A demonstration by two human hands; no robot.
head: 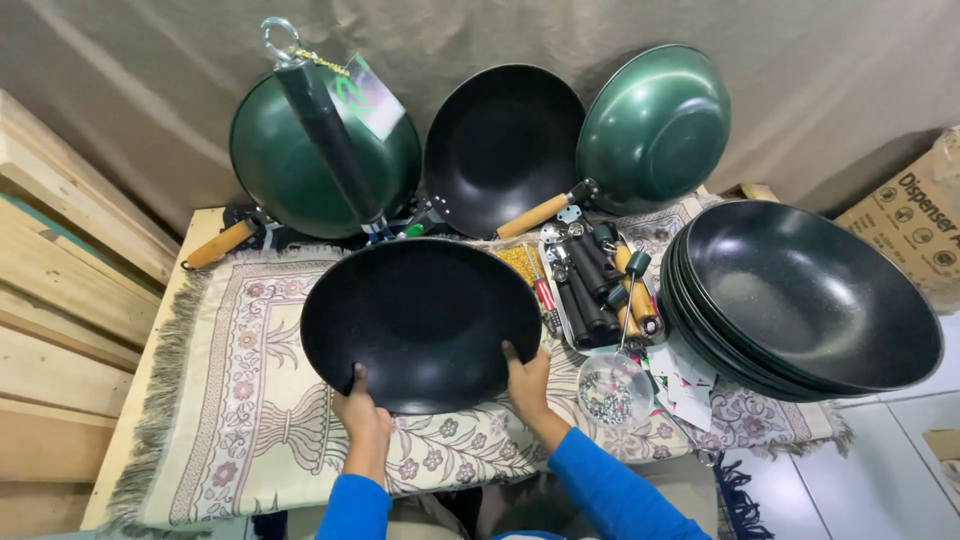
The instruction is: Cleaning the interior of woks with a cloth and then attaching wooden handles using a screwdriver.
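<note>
A black handle-less wok pan [420, 320] is tilted up over the patterned rug [250, 420], its dark inside facing me. My left hand [362, 418] grips its near rim at the lower left, thumb over the edge. At the lower right of that rim, my right hand [528, 385] holds on too. Both arms wear blue sleeves.
Green woks [290, 160] [655, 125] and a black wok [500, 140] with wooden handles lean on the cloth backdrop. A stack of black pans [810, 295] sits at right, beside a tray of handles [595, 285], a clear bowl of screws [612, 388], wooden planks [60, 300] left, a cardboard box [915, 215].
</note>
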